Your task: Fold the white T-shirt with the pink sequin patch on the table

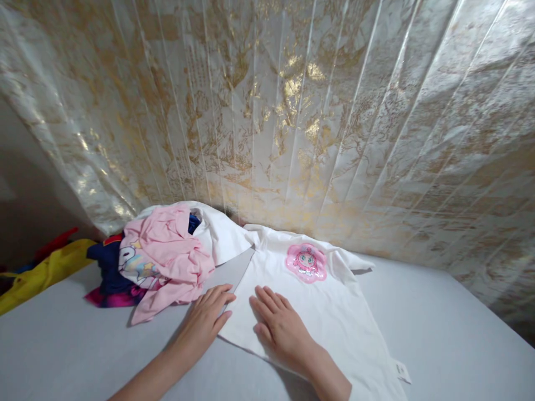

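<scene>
A white T-shirt (334,312) with a pink cartoon patch (306,262) lies spread on the grey-white surface (443,334). My left hand (204,323) lies flat, fingers stretched out, on the shirt's left edge. My right hand (280,326) rests flat on the shirt's lower left part, fingers together and extended. Neither hand grips anything. A small tag (402,370) sticks out at the shirt's lower right.
A heap of clothes sits at the left: a pink garment (167,256), a navy one (106,267) and another white piece (217,228). Yellow and red fabric (45,267) lies at the far left. A gold-patterned curtain (292,111) hangs right behind.
</scene>
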{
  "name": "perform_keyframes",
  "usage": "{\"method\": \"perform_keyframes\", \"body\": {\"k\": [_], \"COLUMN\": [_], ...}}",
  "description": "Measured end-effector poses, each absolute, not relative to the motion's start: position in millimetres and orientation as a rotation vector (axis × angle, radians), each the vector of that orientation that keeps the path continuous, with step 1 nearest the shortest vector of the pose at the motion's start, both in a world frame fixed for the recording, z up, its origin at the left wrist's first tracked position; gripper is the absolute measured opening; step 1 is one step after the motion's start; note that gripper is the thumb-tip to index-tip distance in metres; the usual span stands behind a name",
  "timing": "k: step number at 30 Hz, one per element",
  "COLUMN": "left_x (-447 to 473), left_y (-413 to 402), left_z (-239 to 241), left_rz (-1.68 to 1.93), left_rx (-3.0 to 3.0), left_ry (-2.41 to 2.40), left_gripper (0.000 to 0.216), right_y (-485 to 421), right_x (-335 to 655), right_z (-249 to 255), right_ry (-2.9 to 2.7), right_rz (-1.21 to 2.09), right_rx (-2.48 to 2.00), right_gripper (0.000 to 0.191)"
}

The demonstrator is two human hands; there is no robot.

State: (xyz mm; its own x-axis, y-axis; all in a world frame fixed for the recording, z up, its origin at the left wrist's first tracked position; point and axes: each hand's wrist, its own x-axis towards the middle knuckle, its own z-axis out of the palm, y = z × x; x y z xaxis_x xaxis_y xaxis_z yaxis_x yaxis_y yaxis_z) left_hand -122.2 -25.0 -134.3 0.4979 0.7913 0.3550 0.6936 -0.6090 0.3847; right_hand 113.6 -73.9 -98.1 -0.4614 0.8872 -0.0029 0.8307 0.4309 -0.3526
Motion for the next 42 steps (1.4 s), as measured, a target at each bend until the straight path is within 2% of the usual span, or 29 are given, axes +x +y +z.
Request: {"method": "perform_keyframes", "body": {"k": [4,11,18,22,26,30,33,37,42], "left_x": [-121.3,-120.2,-98.2,-78.3,-75.7,-81.8,-81.6,-67.2,-26.3], "left_y": [-24.9,-20.7,-33.7,-39.2,-36.9,-35.2,-34.3,-41.0,-61.0], "left_z": [-127.8,-124.9,-114.4,-126.9,-139.3,-138.7,-140.1,-135.1,-107.0], "left_rz": [0.781,0.752,0.842,0.653,0.457,0.420,0.432,0.499,0.405], "left_rx": [2.490,2.484,2.585,2.746,2.895,2.911,2.889,2.820,2.775], "left_ry": [1.292,1.331,1.152,1.038,0.967,0.953,0.970,0.899,0.503], "left_gripper": [0.012,0.009,0.029,0.037,0.049,0.051,0.050,0.050,0.049], "right_y": [-62.6,-60.2,-65.3,-87.9,-108.7,-115.0,-121.2,-136.1,-133.6], "right_x": [119.8,125.1,114.0,110.3,166.0,266.2,311.7,303.9,279.3], "right_z": [-105.1,-112.6,-114.4,-119.6,-130.3,-143.1,-149.2,-147.5,-137.3], "right_ry": [-2.435,-2.420,-2.355,-2.351,-2.361,-2.110,-2.052,-2.069,-2.246], "right_rz": [0.430,0.386,0.293,0.311,0.283,0.073,0.039,0.060,0.162], "right_rx": [-1.660,-1.609,-1.588,-1.516,-1.608,-2.067,-2.114,-2.004,-1.930], "right_gripper": [0.054,0.052,0.054,0.059,0.057,0.052,0.051,0.053,0.054]}}
